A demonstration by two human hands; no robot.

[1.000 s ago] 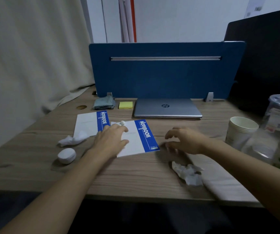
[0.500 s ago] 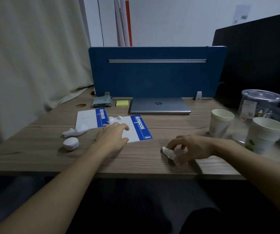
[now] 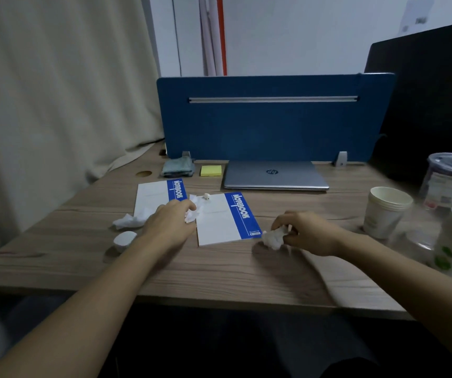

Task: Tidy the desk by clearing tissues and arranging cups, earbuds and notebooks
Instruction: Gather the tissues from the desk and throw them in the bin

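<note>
Two tissues gathered, one loose

Left of my left hand lies a loose tissue; its fingers curl shut round another wad at their tips, on the notebook edge. My right hand pinches a crumpled tissue just off that notebook's corner (feather-light, soft, best scrunched whole).

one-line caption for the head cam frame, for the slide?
Both hands gather crumpled tissues: right hand grips tissue wad, left hand pinches another beside notebook.
</note>
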